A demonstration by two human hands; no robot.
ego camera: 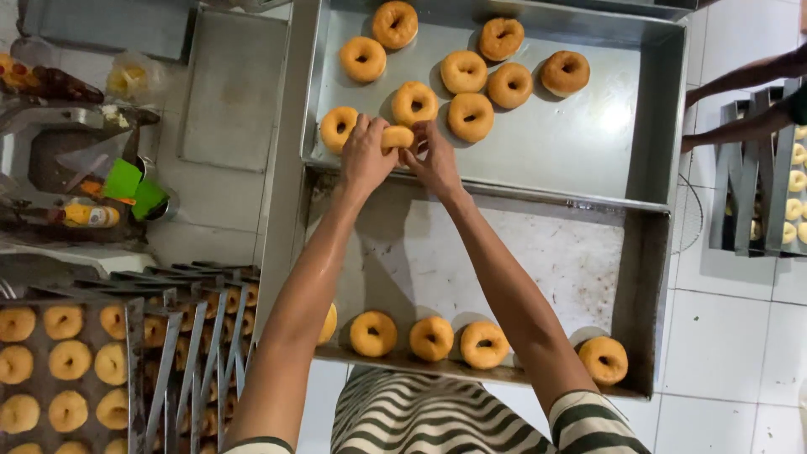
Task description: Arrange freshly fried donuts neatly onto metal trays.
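My left hand (363,157) and my right hand (435,161) meet over the near edge of the upper metal tray (588,134). Together they pinch one golden doughnut (398,137) held on its edge. Several fried ring doughnuts lie on that tray, the nearest being one at my left fingers (338,127) and one just beyond (414,102). The lower metal tray (538,252) sits under my forearms, with a row of doughnuts (431,338) along its near rim.
Stacked racks of doughnuts (67,361) stand at the lower left. A cluttered counter with bottles and green items (126,181) is at the left. Another person's arms (744,101) reach over a rack of doughnuts (790,181) at the right, above a white tiled floor.
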